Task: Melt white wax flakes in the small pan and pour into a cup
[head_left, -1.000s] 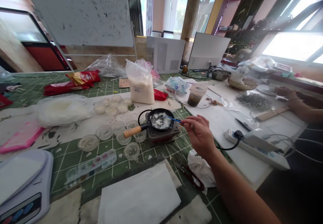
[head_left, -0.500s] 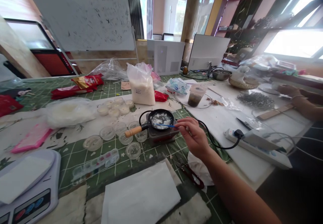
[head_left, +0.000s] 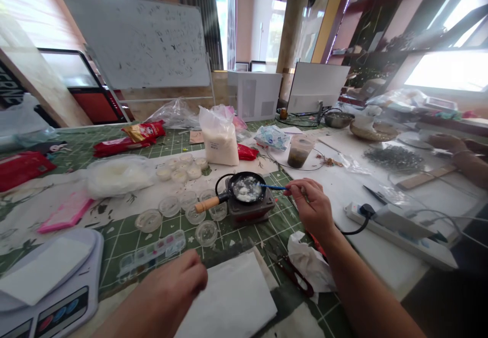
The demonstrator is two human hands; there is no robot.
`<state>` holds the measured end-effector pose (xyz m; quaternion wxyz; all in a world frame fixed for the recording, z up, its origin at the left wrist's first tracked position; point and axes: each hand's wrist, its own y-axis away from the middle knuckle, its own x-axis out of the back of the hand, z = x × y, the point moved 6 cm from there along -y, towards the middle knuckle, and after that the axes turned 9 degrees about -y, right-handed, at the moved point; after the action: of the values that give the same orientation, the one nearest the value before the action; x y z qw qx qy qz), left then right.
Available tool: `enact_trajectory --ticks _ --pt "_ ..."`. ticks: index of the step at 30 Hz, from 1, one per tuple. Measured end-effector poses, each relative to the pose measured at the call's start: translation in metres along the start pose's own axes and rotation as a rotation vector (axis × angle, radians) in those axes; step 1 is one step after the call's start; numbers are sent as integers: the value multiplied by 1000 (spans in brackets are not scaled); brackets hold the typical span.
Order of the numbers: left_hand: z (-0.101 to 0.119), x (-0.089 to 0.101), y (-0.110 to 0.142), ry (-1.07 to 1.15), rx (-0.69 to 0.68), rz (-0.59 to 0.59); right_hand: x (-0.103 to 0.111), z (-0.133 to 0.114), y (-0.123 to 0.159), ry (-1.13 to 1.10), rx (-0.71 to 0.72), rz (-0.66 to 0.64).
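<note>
Right hand [head_left: 310,206] pinches a blue stick [head_left: 275,187] reaching into a pan [head_left: 253,202] of white flakes [head_left: 247,189].
A hard push could spill them; the left hand [head_left: 173,289] is apart, its grip I can't tell.

Pan [head_left: 237,179]: one; blue stick [head_left: 276,187]: one; scale [head_left: 82,278]: one; whiteboard [head_left: 141,38]: one.

Left hand [head_left: 179,278] blurred, scale [head_left: 92,272] cut off by left edge, whiteboard writing [head_left: 162,38] illegible, co-worker's arm [head_left: 470,166] cropped at right
</note>
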<state>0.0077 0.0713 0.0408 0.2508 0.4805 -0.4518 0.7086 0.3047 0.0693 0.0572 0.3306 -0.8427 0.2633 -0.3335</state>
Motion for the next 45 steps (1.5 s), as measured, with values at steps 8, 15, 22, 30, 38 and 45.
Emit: enact_trajectory --ticks 8,15,22,30,38,45 --pt "5 -31 -20 -48 -172 353 -2 -4 1 -18 56 -45" --pt "29 -42 -11 -63 -178 459 -13 -5 7 -272 -75 -187" --pt "32 -38 -7 -134 -113 588 -9 24 7 -223 -332 7" --pt "33 -36 -7 -182 -95 615 -14 16 6 -237 -272 -74" --pt "29 -41 -7 -190 -109 580 -14 18 8 -329 -375 -57" --pt "30 -41 -7 -158 -118 570 -7 23 9 -255 -390 57"
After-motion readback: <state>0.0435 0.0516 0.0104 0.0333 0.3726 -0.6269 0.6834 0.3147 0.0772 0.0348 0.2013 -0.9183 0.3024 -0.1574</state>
